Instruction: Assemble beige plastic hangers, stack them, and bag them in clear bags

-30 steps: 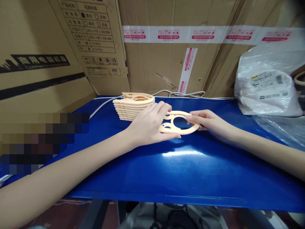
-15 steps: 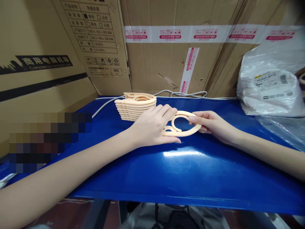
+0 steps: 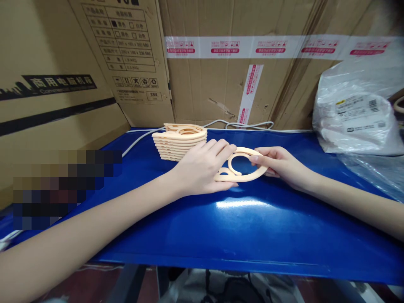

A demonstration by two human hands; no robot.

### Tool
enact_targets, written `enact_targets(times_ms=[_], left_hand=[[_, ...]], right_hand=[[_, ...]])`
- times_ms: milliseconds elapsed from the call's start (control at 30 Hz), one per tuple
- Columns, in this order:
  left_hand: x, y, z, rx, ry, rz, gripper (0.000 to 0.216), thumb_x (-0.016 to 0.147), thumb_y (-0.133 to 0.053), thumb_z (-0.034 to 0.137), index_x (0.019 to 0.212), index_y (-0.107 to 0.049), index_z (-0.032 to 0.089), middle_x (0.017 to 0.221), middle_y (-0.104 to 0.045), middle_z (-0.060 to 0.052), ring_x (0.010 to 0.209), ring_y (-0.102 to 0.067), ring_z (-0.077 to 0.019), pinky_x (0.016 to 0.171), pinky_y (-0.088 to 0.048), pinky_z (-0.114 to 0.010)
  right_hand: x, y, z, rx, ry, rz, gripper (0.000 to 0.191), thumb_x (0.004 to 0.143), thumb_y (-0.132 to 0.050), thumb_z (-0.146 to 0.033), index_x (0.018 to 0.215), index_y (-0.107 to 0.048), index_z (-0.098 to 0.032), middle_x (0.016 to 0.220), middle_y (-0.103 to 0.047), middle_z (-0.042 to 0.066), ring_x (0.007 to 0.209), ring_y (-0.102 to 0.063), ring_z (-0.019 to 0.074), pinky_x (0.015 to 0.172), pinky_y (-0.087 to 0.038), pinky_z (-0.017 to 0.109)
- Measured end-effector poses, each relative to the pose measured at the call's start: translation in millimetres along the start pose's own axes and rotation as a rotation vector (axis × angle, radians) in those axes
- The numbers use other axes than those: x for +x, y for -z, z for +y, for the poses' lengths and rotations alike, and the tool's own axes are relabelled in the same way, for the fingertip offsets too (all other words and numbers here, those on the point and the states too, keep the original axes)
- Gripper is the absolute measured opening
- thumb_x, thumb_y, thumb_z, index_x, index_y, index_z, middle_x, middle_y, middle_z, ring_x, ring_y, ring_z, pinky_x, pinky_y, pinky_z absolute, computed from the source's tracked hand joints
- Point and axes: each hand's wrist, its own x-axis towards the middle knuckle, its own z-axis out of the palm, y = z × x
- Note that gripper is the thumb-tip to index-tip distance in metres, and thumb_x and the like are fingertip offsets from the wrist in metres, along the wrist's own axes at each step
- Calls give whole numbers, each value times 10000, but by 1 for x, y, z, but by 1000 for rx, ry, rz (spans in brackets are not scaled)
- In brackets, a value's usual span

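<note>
Both my hands hold a pale peach plastic folding hanger (image 3: 246, 178), folded into a flat oval with its curled hook inside the loop. My left hand (image 3: 200, 170) lies over its left end, fingers along the far edge and thumb under the near edge, so that end is mostly hidden. At the rounded right end, my right hand (image 3: 280, 163) pinches the rim between thumb and fingers. Just behind my left hand stands a neat stack of similar peach hangers (image 3: 176, 147), its right side partly covered by that hand.
The hands are above a glossy blue table (image 3: 252, 235). Cardboard boxes (image 3: 202, 92) wall the back and left. A clear plastic bag (image 3: 356, 109) with a label sits at the back right. A white cable (image 3: 142, 136) runs along the rear edge. A blurred-out patch covers the left.
Almost nothing differs. My left thumb has drawn in slightly against the hanger's near edge; both hands keep hold of it in the same place, and the view has shifted a little.
</note>
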Motion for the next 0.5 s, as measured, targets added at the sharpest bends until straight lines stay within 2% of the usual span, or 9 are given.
enact_targets(times_ms=[200,267,367,433,500], left_hand=[[0,-1,-1,-2,-21,19,645,831,-630,559,1241,-501,79,1208,-586,-155,1053,-572,-290,899,-457,-397],[0,0,-1,-2,-36,35,650,837,-627,558,1246,-497,70,1215,-586,-167,1082,-566,-303,921,-454,-409],[2,9,-1,-9,-71,53,654,848,-622,551,1266,-478,69,1243,-578,-183,1131,-549,-318,954,-441,-432],[4,21,-2,-52,-86,54,630,854,-624,533,1283,-465,99,1280,-566,-175,1178,-529,-316,986,-425,-437],[6,38,-6,-138,-74,36,593,855,-633,509,1289,-466,141,1303,-557,-145,1205,-520,-299,1004,-419,-419]], right_hand=[[1,0,-1,-47,21,-9,353,809,-686,-504,731,-602,-170,460,-373,-81,407,-283,49,396,-172,225],[2,1,0,-38,48,16,410,855,-597,-562,709,-590,-179,474,-402,-62,418,-321,66,406,-216,230],[5,6,2,-21,96,107,546,927,-360,-648,759,-604,-189,549,-494,-22,463,-403,102,446,-309,250],[7,13,4,-146,165,161,535,938,-339,-632,810,-618,-195,628,-558,0,540,-486,134,512,-383,272],[10,20,8,-411,287,173,428,917,-452,-583,847,-631,-201,743,-626,23,684,-580,181,641,-458,314]])
